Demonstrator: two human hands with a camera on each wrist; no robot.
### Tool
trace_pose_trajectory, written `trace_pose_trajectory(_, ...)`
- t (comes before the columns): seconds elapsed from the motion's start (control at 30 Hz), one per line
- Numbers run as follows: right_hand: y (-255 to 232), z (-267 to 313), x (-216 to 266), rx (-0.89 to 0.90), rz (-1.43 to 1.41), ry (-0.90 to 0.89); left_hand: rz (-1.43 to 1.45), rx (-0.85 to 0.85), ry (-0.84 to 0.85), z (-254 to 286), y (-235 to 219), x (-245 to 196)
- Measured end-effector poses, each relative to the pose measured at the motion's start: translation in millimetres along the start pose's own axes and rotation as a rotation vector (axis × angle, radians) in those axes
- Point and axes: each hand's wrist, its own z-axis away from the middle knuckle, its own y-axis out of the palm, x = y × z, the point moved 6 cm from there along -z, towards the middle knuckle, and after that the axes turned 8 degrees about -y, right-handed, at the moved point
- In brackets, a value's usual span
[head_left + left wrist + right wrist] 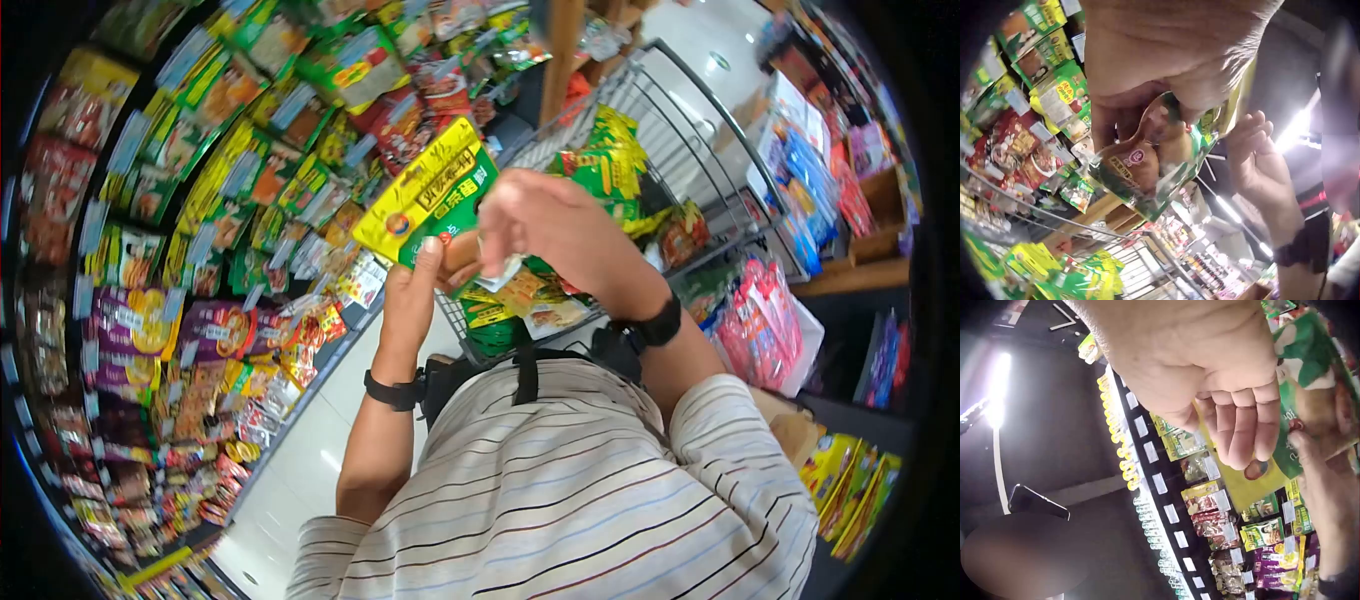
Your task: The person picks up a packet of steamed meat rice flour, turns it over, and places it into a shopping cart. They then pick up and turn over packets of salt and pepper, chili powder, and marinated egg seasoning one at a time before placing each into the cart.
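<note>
My left hand holds a green-and-yellow food packet, its thumb on the printed front and its fingers behind. From the left wrist view, the packet's back shows rounded brown food pictured under a small pink logo. My right hand hovers in front of the packet's right part with its fingers loosely bent, covering some of the print. In the right wrist view these bent fingers overlap the packet's yellow band, with nothing seen gripped in them. Both wrists wear black bands.
Shelves of hanging snack packets with price tags fill the left side. A wire shopping cart stands ahead, holding several green-and-yellow packets. To the right are a pink bagged bundle and yellow packs. Pale tiled floor shows below.
</note>
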Motion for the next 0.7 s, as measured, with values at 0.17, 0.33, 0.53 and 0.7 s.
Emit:
trace_pose_trajectory(0.17,59.9,17.1,81.6,0.435,-0.279,-0.376,0.372,-0.076,0.0,23.9,-27.0,-18.1)
trace_pose_trajectory(0.33,104.6,40.9,154.2,0.822,-0.697,-0.387,0.495,-0.072,0.009,40.0,-42.7,-29.1)
trace_pose_trajectory(0.53,124.6,62.5,169.5,0.898,-0.919,-0.219,0.5,-0.109,0.044,53.6,-43.9,-30.8)
trace_pose_trajectory(0.7,131.9,67.7,163.7,0.968,-0.996,-0.189,0.491,-0.178,0.046,63.9,-52.9,-21.8)
